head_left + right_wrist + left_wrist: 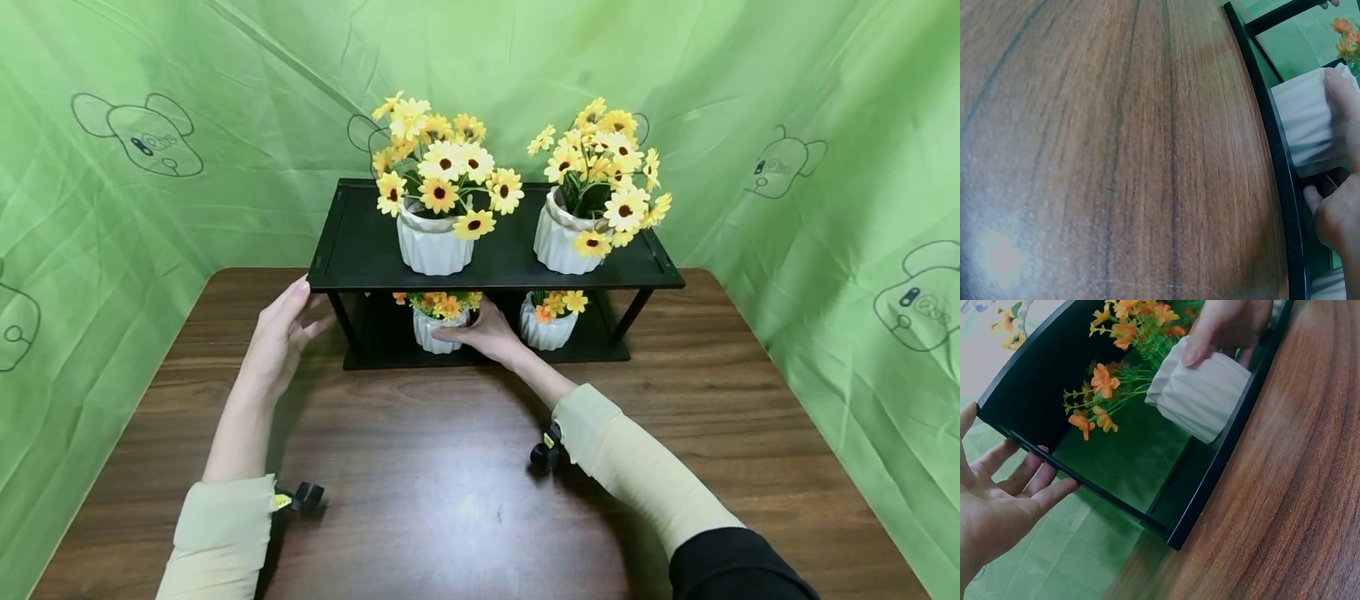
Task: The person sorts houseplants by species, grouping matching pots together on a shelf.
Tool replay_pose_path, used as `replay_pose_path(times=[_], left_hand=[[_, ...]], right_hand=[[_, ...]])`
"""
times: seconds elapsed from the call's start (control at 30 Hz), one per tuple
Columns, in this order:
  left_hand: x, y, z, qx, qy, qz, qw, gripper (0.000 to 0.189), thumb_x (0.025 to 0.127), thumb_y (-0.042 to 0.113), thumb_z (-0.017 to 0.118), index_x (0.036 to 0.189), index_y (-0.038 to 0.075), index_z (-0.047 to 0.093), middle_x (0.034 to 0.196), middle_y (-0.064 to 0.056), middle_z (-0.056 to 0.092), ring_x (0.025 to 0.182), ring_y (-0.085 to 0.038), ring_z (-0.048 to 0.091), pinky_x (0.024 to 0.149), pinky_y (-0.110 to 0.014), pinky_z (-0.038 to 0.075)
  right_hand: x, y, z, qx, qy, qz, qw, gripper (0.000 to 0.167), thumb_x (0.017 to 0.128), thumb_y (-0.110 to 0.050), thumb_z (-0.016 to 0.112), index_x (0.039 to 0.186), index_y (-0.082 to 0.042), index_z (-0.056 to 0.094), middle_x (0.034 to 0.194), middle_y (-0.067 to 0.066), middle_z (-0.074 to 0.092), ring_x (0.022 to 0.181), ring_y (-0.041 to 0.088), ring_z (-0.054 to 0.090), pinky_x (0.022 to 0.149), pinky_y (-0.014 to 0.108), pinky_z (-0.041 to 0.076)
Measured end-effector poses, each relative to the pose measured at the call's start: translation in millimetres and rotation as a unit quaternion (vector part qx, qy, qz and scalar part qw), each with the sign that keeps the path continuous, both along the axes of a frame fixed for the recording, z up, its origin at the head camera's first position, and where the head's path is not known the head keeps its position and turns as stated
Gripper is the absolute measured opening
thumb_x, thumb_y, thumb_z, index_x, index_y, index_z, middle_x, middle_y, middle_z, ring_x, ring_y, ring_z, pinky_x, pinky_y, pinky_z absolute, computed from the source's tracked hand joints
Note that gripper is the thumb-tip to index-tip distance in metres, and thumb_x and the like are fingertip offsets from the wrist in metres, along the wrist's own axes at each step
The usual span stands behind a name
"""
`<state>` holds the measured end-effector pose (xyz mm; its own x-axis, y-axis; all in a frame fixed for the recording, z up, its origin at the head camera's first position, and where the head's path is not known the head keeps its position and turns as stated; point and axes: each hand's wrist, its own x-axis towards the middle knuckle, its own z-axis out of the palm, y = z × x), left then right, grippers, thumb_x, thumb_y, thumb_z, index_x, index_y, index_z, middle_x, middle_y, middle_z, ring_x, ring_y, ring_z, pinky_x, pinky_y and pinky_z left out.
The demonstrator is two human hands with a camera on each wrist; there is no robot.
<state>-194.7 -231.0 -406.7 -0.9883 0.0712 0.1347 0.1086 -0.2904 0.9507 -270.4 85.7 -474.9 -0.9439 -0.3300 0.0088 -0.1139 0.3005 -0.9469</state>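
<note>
A black two-tier shelf (pixel 495 271) stands on the wooden table. At its front left corner, my left hand (pixel 279 337) holds the shelf's side, thumb at the top board and fingertips against the post (pixel 1110 495) in the left wrist view. On the lower tier, my right hand (pixel 491 332) grips a white ribbed flowerpot (pixel 433 335) with orange and yellow flowers (pixel 1105 381). Its thumb lies across the pot's front; the other fingers are partly hidden behind. To its right sits a second white flowerpot (pixel 546 329) with orange-yellow flowers.
On the top board stand two larger white pots, the left flowerpot (pixel 435 246) and the right flowerpot (pixel 564 237), with yellow daisies. A green cloth (pixel 255 100) hangs behind and at both sides. The wooden table (pixel 420 467) extends in front.
</note>
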Motion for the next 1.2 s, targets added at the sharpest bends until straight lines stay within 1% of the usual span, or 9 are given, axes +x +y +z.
replay_pose_path(times=[0.2,0.5,0.67,0.93,1.07,1.2], left_hand=[[0.7,0.5,-0.3,0.002,-0.001,-0.002,1.0000,0.042,0.110,0.030,0.049,0.149,0.015,0.056,0.141,0.011,0.060,0.127,-0.013,0.051,0.099,-0.026,0.054],[0.0,1.9,-1.0,-0.006,0.000,0.000,1.0000,0.041,0.110,0.031,0.049,0.148,0.017,0.057,0.141,0.011,0.059,0.127,-0.012,0.051,0.100,-0.026,0.053],[0.0,0.8,-1.2,0.002,0.002,-0.001,1.0000,0.040,0.110,0.030,0.049,0.147,0.016,0.058,0.137,0.011,0.062,0.126,-0.013,0.051,0.099,-0.026,0.053],[-0.1,-0.5,-1.3,-0.003,0.007,-0.006,1.0000,0.041,0.110,0.030,0.049,0.148,0.016,0.057,0.141,0.011,0.060,0.126,-0.012,0.052,0.099,-0.026,0.054],[0.1,-0.6,-1.1,0.000,0.004,-0.005,1.0000,0.041,0.110,0.029,0.049,0.148,0.015,0.057,0.139,0.011,0.061,0.125,-0.012,0.053,0.098,-0.025,0.054],[0.2,-1.1,-1.6,0.001,0.007,-0.001,1.0000,0.040,0.110,0.029,0.049,0.147,0.015,0.058,0.138,0.011,0.061,0.125,-0.012,0.054,0.098,-0.026,0.055]], right_hand=[[0.7,1.4,-0.6,-0.001,0.004,0.003,1.0000,0.082,0.076,-0.041,0.092,0.145,-0.037,0.048,0.143,-0.008,0.057,0.134,0.015,0.054,0.115,0.043,0.042],[0.1,3.0,-1.3,-0.002,0.000,0.003,1.0000,0.083,0.076,-0.042,0.092,0.146,-0.039,0.046,0.144,-0.008,0.055,0.135,0.015,0.053,0.116,0.043,0.042],[-0.8,2.3,-1.5,-0.001,0.000,0.004,1.0000,0.082,0.076,-0.041,0.092,0.145,-0.038,0.048,0.144,-0.007,0.056,0.135,0.015,0.052,0.116,0.044,0.041],[-0.7,1.1,-2.4,-0.004,0.001,0.002,1.0000,0.081,0.075,-0.040,0.093,0.143,-0.035,0.050,0.140,-0.006,0.058,0.131,0.015,0.056,0.113,0.043,0.044],[0.9,1.1,-3.2,-0.005,0.004,0.002,1.0000,0.082,0.076,-0.040,0.093,0.145,-0.037,0.048,0.141,-0.006,0.058,0.131,0.016,0.057,0.112,0.043,0.045],[2.8,0.4,-3.0,0.001,0.007,0.003,1.0000,0.086,0.076,-0.044,0.092,0.148,-0.041,0.044,0.145,-0.008,0.056,0.134,0.015,0.055,0.112,0.043,0.045]])
